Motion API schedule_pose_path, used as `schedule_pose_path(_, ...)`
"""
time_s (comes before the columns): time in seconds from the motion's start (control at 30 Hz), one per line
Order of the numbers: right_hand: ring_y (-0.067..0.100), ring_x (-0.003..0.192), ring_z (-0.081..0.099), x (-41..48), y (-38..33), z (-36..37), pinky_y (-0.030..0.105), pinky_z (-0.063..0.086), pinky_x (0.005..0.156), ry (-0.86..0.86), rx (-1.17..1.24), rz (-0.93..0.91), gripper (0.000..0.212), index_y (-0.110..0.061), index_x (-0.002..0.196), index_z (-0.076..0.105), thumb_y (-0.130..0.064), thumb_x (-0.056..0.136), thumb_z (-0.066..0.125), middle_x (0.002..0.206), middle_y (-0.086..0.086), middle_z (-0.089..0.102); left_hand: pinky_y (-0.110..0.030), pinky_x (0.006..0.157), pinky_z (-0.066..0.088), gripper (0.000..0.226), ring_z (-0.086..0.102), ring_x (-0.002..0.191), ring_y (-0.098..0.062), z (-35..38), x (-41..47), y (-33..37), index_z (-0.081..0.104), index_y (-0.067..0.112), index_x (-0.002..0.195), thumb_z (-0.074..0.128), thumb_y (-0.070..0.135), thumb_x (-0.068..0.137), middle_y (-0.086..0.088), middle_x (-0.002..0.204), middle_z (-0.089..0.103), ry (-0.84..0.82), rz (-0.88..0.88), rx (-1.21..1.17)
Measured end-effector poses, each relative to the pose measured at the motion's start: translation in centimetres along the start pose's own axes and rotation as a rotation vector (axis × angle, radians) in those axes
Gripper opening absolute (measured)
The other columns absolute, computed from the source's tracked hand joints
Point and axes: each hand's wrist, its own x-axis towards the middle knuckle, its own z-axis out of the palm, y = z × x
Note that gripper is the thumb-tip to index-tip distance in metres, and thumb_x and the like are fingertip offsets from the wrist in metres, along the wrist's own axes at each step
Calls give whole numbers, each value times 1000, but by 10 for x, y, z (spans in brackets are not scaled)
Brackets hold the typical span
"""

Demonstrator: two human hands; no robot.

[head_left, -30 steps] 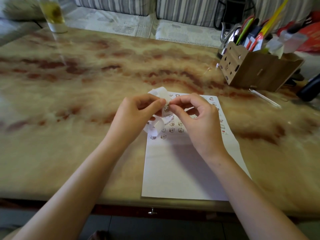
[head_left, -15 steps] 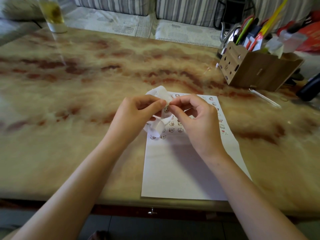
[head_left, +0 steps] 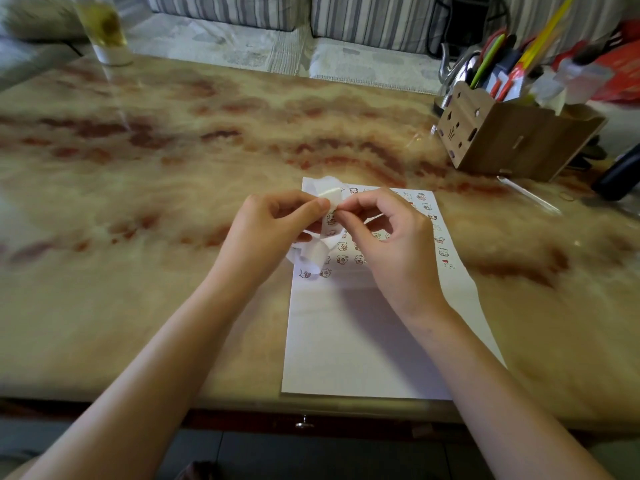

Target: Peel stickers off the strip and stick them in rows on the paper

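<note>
Marble table (head_left: 173, 168) bears paper (head_left: 363, 341); left hand (head_left: 266, 233) and right hand (head_left: 391, 244) pinch strip (head_left: 317, 252).

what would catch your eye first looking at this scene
The left hand and right hand meet in the middle, pinching a curled white sticker strip above the paper. Rows of small stickers fill the paper's far end. A wooden pen holder stands far right.

Stickers (head_left: 358, 259) too small; glass (head_left: 104, 36) top cropped.
</note>
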Motion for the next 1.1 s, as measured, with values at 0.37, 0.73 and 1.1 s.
schedule_pose_path(0.37,10,71,62,1,-4,0,28,51,67,-42,74,133,3,-6,86,67,-9,85,69,80,-3,68,-23,75,55,14,71,76,-8,-1,0,0,75,19,83,63,21,90,3,78,76,-10,-6,-2)
schedule_pose_path(0.73,14,87,52,-2,-1,1,27,44,75,-68,-197,-91,5,-7,90,60,-12,91,59,95,-5,54,-17,63,55,15,71,74,-9,0,0,-1,74,16,83,61,19,90,-1,77,75,50,-39,21)
schedule_pose_path(1.1,2,49,53,9,-3,-30,11,38,48,-316,153,525,12,-14,76,65,-7,85,67,62,-8,62,-18,68,52,16,67,73,-5,-2,0,-3,75,16,82,61,20,89,5,76,74,148,-8,150)
